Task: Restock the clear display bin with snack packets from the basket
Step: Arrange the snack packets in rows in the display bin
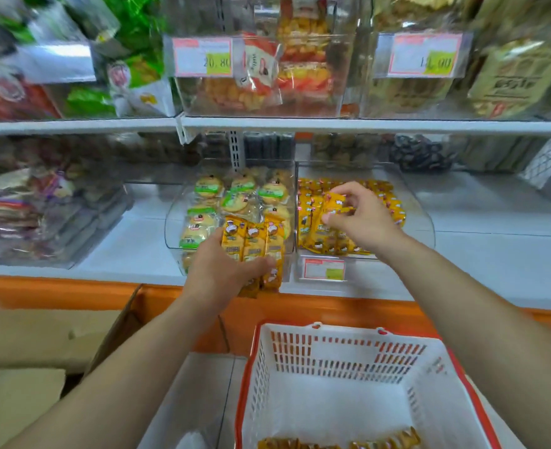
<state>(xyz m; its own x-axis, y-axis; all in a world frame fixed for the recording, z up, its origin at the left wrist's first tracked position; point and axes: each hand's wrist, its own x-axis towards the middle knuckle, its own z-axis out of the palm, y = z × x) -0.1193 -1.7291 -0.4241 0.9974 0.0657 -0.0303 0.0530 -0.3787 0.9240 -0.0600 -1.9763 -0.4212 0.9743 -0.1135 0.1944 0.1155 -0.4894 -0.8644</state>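
My left hand [227, 270] grips a bunch of yellow snack packets [251, 246], upright, in front of the left clear bin. My right hand [360, 215] reaches into the clear display bin [421, 222] on the right and pinches one yellow packet [334, 205] above the pile of like packets [326, 241] inside it. Below, the white basket with a red rim [348, 351] stands near me. A few yellow packets [342, 442] lie at the basket's near edge, partly cut off by the frame.
The left clear bin [173, 228] holds round green-labelled biscuit packs [209, 189]. A price tag [324, 268] hangs on the right bin's front. An upper shelf [300, 124] carries more bins of snacks. A cardboard box [57, 335] sits lower left, and bagged goods [41, 215] fill the left shelf.
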